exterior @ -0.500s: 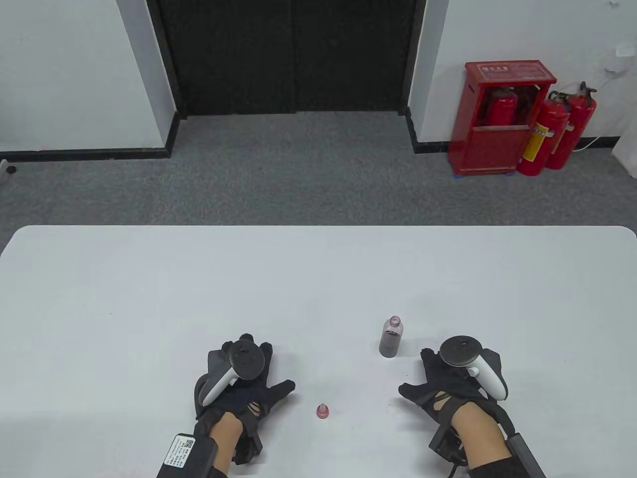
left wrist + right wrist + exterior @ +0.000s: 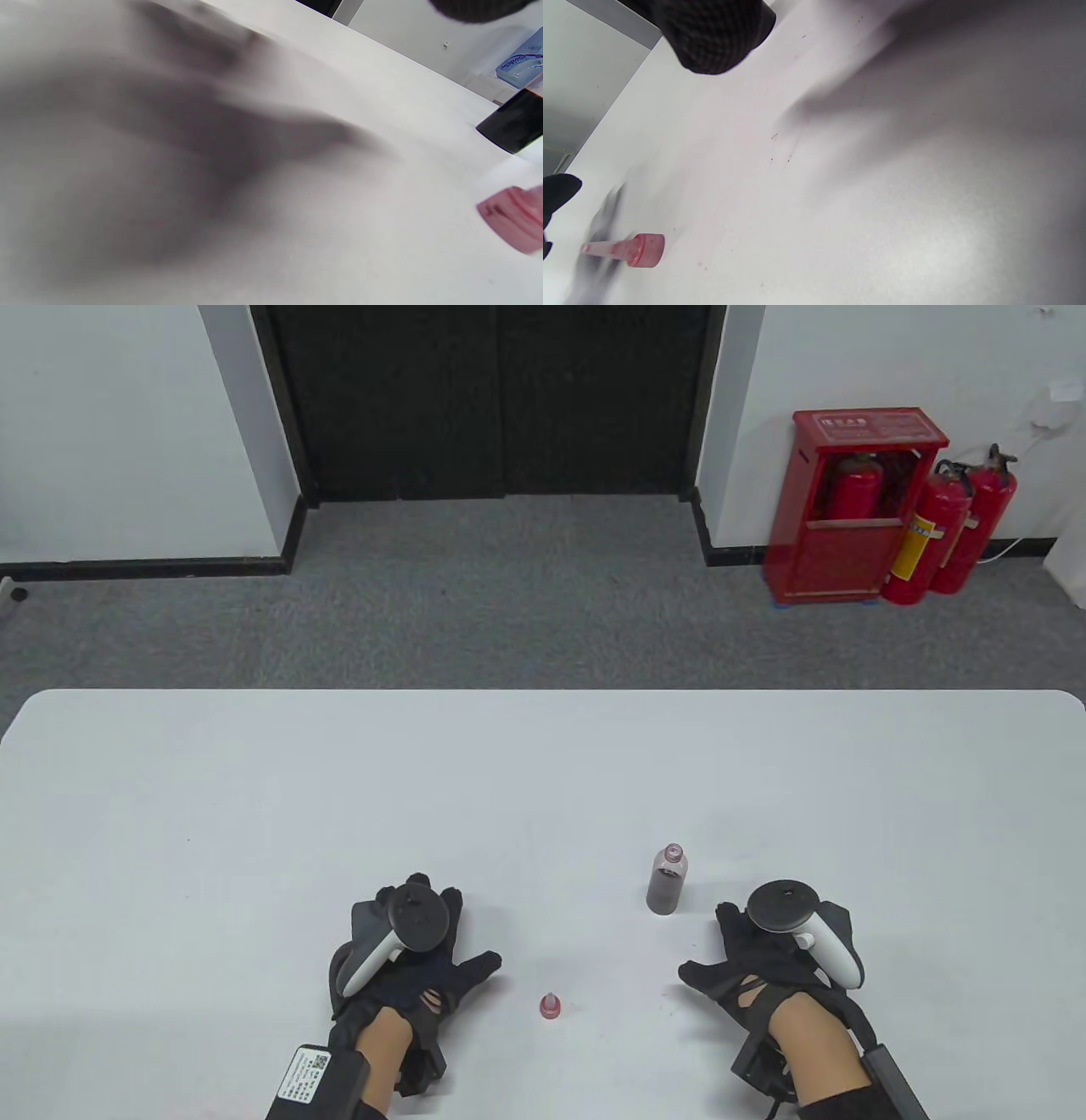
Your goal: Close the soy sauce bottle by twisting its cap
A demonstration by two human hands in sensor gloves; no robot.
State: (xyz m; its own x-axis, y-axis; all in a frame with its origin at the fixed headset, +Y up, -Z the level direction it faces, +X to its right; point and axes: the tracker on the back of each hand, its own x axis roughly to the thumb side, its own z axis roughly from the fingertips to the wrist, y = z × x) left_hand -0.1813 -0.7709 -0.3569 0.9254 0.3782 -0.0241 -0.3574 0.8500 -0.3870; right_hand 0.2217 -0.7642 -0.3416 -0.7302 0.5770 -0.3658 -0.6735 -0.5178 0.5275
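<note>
A small clear bottle of dark soy sauce [image 2: 667,880] stands upright and uncapped on the white table [image 2: 339,780], just left of my right hand. Its dark base shows in the left wrist view [image 2: 515,120]. The pink pointed cap [image 2: 551,1005] stands on the table between my hands; it also shows in the left wrist view [image 2: 515,218] and the right wrist view [image 2: 630,249]. My left hand [image 2: 424,959] rests flat on the table, fingers spread, empty. My right hand [image 2: 747,959] rests flat too, fingers spread, empty, close to the bottle.
The table's far edge [image 2: 543,692] runs across the middle of the table view. Beyond it lie grey carpet, a red extinguisher cabinet [image 2: 853,504] and two extinguishers [image 2: 954,530] at the wall.
Both hands have shifted very slightly; the bottle and the cap have not moved.
</note>
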